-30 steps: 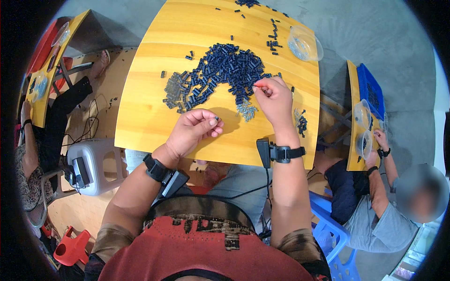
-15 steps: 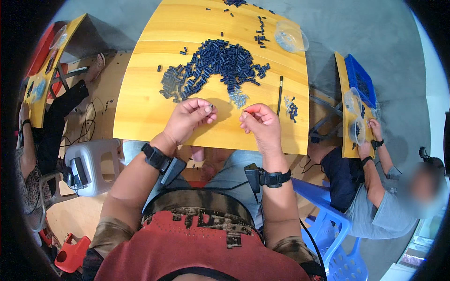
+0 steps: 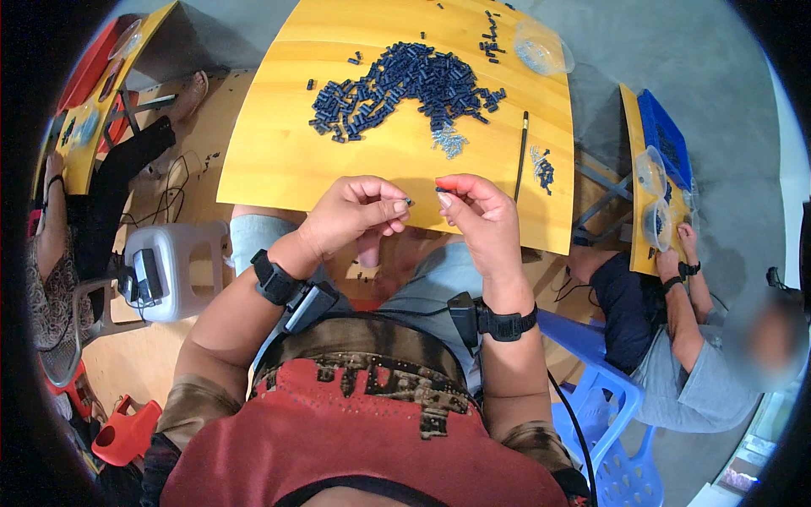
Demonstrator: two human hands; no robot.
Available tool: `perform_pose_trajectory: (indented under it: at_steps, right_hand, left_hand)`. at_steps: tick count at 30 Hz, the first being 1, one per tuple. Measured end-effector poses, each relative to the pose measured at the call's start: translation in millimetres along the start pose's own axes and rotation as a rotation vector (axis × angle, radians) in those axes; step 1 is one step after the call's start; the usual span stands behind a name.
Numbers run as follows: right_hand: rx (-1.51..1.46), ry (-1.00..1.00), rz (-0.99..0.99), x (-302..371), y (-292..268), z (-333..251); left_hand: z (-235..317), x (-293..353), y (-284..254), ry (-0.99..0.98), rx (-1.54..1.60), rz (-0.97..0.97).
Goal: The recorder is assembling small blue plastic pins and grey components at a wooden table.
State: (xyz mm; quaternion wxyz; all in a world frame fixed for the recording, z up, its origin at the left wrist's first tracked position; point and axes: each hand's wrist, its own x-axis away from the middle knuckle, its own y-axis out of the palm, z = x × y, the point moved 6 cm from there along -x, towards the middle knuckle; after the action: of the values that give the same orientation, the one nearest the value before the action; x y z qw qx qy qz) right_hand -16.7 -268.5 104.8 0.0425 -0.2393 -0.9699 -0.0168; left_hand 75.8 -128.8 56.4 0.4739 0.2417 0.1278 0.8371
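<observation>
My left hand (image 3: 363, 215) is closed in a pinch above the table's near edge, a tiny dark piece (image 3: 409, 202) showing at its fingertips. Opposite it, a short gap away, my right hand (image 3: 483, 221) pinches a small black plastic piece (image 3: 441, 190) between thumb and forefinger. Both pieces are too small to make out in detail. Beyond the hands lies a big heap of short black plastic pieces (image 3: 431, 80). Small silvery screws or pins (image 3: 449, 142) are bunched at the heap's near edge.
On the yellow table (image 3: 279, 160), a thin black rod (image 3: 522, 156) lies to the right, beside a little mixed pile (image 3: 542, 171). A clear plastic tub (image 3: 541, 52) stands at the far right corner. Another person (image 3: 688, 338) works at a side table on the right.
My hands have come closer together, and a black piece now shows in my right fingertips. The table and heap sit higher and further right in view.
</observation>
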Motion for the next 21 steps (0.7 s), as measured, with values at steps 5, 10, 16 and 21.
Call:
perform_pose_trajectory:
  at_steps: [5,10,16,21]
  right_hand:
    - [0.022,-0.016,-0.038,11,11,-4]
    - [0.347,-0.199,-0.035,14,14,-13]
    - [0.725,-0.424,-0.017,19,30,-27]
    - [0.869,-0.479,-0.025,19,43,-28]
  left_hand:
    - [8,11,9,-0.011,-0.008,-0.067]
    - [9,16,10,0.033,-0.048,-0.021]
    - [8,11,10,0.074,-0.059,0.088]
    - [13,10,14,0.121,-0.114,0.127]
